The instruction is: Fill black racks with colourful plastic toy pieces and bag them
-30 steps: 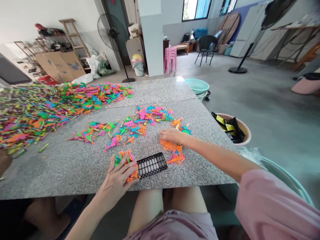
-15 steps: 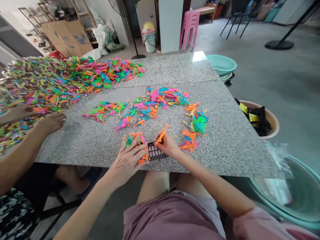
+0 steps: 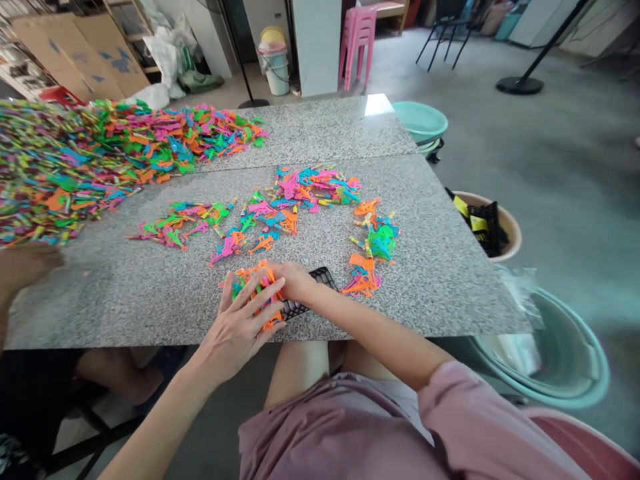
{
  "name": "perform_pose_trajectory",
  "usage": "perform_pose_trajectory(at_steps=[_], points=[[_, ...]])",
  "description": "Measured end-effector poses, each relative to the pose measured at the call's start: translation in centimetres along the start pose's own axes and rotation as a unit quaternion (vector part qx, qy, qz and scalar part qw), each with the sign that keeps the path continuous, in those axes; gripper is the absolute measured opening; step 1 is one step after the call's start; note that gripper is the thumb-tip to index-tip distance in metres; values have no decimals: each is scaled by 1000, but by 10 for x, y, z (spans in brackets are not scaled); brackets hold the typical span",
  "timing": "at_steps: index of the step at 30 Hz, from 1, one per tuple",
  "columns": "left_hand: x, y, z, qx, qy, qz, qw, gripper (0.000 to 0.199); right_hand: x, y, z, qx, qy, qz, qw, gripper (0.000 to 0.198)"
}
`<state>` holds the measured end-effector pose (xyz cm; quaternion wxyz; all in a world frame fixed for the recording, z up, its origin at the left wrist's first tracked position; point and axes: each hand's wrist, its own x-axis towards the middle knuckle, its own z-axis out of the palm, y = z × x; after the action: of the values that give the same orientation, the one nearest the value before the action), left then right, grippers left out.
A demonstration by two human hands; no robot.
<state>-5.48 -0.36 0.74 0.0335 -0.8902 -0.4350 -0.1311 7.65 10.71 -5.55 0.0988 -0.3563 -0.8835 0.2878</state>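
My left hand (image 3: pixel 250 310) lies with its fingers spread over a row of bright plastic toy pieces (image 3: pixel 239 288) at one end of a black lattice basket (image 3: pixel 324 276). My right hand (image 3: pixel 296 281) is closed beside it, fingertips at an orange toy piece (image 3: pixel 266 269) near the left fingers. The right fingertips are partly hidden. The right wrist and forearm cross over the basket. Beyond my hands are small heaps of similar pieces: a mixed heap (image 3: pixel 313 185), a left group (image 3: pixel 183 221) and a right group (image 3: pixel 381 241).
A large pile of coloured pieces (image 3: pixel 125 147) covers the far left of the speckled stone table (image 3: pixel 425 280). A co-worker's hand (image 3: pixel 33 267) is at the left edge. To the right stand a bin with black baskets (image 3: pixel 483 223), green tubs (image 3: pixel 565 353) and a plastic bag (image 3: pixel 517 287).
My right hand has moved left with the orange toy piece, up to my left hand. The basket's right end has tilted away from me. The view has shifted, and the co-worker's hand has drawn back.
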Motion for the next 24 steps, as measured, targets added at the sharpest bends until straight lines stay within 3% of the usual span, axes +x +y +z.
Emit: perform_pose_trajectory(at_steps=[3,6,8,10,13,16,18,20,22,24], points=[[2,-5,-1,11,-40,18,999,18,-9,4,2,26,7,-26,999,27],[0,-9,4,15,-30,8,999,20,-54,34,-12,6,100,-72,992,44],[-1,-11,9,9,-7,13,1000,20,-94,66,-35,-72,170,-49,982,46],[-1,-12,12,1,1,24,1000,19,-124,97,-64,-172,193,9,966,40],[1,-14,15,-9,-2,25,1000,17,-135,129,-98,-289,129,34,948,35],[0,-16,15,-2,10,22,1000,17,-119,144,-109,-328,20,-37,944,25],[-2,-16,14,1,9,17,1000,17,-113,148,-108,-307,2,-71,949,21],[-4,-14,12,-6,-9,-1,1000,17,-116,149,-101,-244,55,-74,965,17],[-5,-11,9,-20,-34,-26,999,17,-123,140,-86,-142,147,-27,979,13],[-4,-9,7,-36,-55,-45,997,17,-125,117,-61,-13,191,45,980,10]])
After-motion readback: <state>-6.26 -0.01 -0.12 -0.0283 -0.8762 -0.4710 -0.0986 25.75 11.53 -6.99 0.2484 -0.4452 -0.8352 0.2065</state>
